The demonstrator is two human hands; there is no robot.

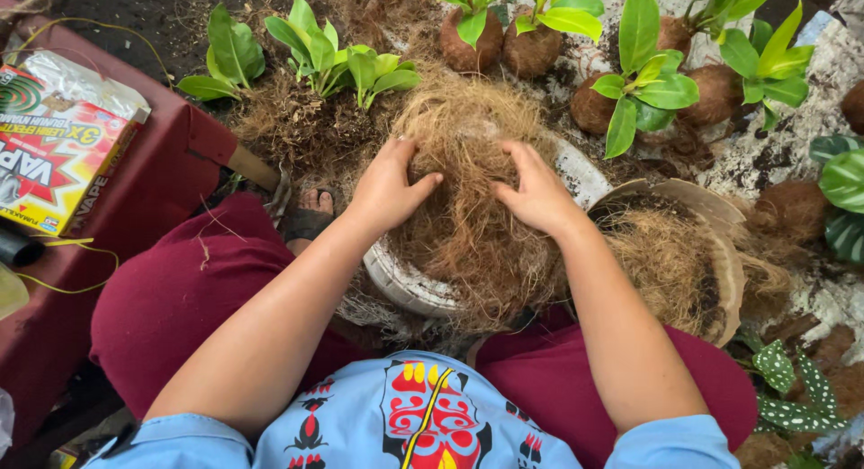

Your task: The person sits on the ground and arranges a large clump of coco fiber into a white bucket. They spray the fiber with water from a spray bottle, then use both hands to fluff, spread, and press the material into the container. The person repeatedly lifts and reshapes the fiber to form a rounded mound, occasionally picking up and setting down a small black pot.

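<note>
While the person is sitting over a white bucket [396, 284], both hands are pressing into a mound of brown coconut fibre [463, 221] heaped on it — left hand [389, 188] and right hand [537, 194] cupped, fingers half-curled, gripping strands.

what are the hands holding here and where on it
Both hands, left and right, clutch the heap of brown coconut fibre over the white bowl, fingers dug into its top on opposite sides.
</note>
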